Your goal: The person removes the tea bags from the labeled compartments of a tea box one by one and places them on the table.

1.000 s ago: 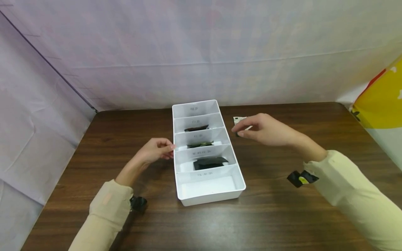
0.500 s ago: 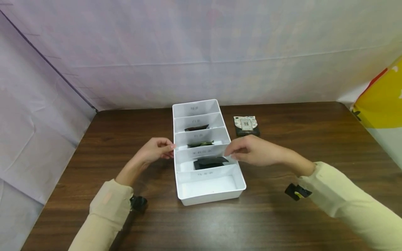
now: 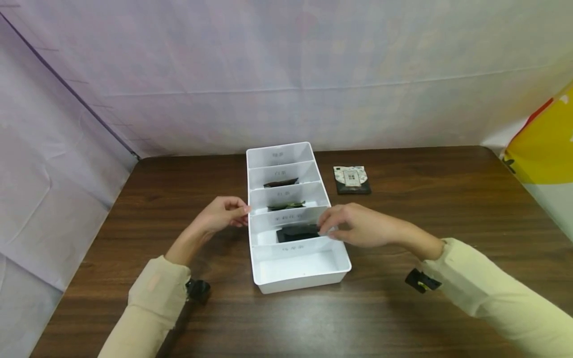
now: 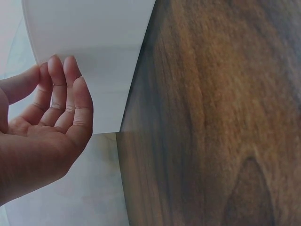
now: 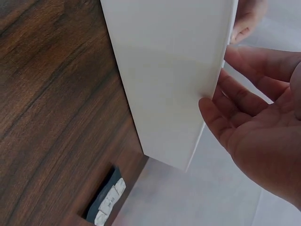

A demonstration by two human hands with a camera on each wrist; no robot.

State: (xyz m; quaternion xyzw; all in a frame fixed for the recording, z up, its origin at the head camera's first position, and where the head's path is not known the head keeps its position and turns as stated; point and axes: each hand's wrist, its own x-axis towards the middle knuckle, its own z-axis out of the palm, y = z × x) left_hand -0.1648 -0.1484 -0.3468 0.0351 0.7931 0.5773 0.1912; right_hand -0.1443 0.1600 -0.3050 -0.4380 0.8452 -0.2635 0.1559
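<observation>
A white divided box (image 3: 302,285) with handwritten labels stands mid-table. My left hand (image 3: 224,215) pinches its left rim between thumb and fingers; the left wrist view shows this hand (image 4: 54,110) against the outer wall. Over the right rim, my right hand (image 3: 358,226) reaches into the second compartment from the front, fingers bent, at the right end of a black sachet (image 3: 295,233). In the right wrist view, a gap shows between this hand's (image 5: 263,99) thumb and fingers. Its fingertips are partly hidden behind the rim, so contact with the sachet is unclear.
Farther compartments hold a green sachet (image 3: 286,205) and a dark brown sachet (image 3: 281,183). A black-and-white patterned sachet (image 3: 352,180) lies on the wooden table (image 3: 425,199), right of the box. A white cloth (image 3: 286,74) hangs behind the table's back edge.
My right hand has moved from beside the patterned sachet, toward me and left, over the box's rim to the black sachet. The patterned sachet stays on the table. My left hand has not moved.
</observation>
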